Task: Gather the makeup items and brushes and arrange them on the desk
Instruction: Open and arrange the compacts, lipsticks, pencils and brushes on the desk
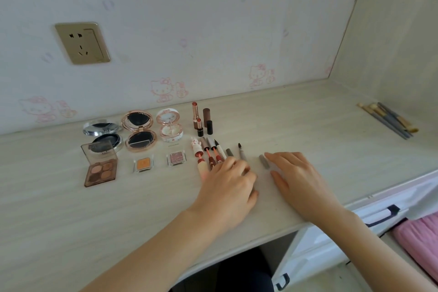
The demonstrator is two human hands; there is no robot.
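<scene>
Nearest item: left hand point(227, 187), palm down on the table point(71, 208), fingers curled over the near ends of the pen row; whether its grip is clamped on a pen cannot be told, the fingertips being hidden. Right hand point(298, 180), flat and spread, grip apart, holding nothing, fingertips just beside a loose grey cap point(263, 161). Pen row, lying side by side: figurine-topped lip tube point(198, 154), two slim lip glosses point(208, 149), liner pens point(220, 150), an uncapped grey liner point(241, 153). Behind these, standing upright: two lipsticks point(197, 118) with their caps point(207, 119) beside them. To the left, three open compacts point(139, 131) near the wall, a four-pan eyeshadow palette point(100, 169), lid raised, and two single-pan shadows point(143, 164). Brushes point(391, 121): one bundle, well apart at the far right of the table, not yet brought to the rest. Handling, judged: pens and cap are light, stiff and smooth, apt to roll, best pinched at mid-barrel; the bare liner tip is delicate, so keep fingers off it; standing lipsticks topple at a nudge; brushes are best lifted by the handles, not the soft bristles
</scene>
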